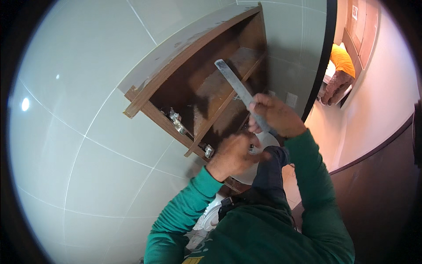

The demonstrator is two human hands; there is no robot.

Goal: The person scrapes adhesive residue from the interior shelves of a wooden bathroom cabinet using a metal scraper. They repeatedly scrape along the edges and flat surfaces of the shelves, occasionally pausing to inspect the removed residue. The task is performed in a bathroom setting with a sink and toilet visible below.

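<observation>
My right hand (279, 115) is closed around one end of a long, flat grey bar (235, 79), rather like a file. The bar's rounded far end points up and left, in front of the cabinet's inside. Lower and to the left is my left hand (236, 155), slightly blurred, its thumb apart from the fingers and nothing plainly held. Just beyond both hands stands the doorless brown wooden cabinet (180, 64), with a shelf strip (220, 113) across its front. Metal hinges (177, 122) sit along its near left edge, with another hinge (208, 151) lower down.
Pale tiled wall (114, 145) runs behind and left of the cabinet. A white toilet (212, 216) is partly seen below my left arm. Right, past a dark door frame (324, 53), a person in an orange top (343, 61) bends over. A dark brown panel (373, 198) stands at lower right.
</observation>
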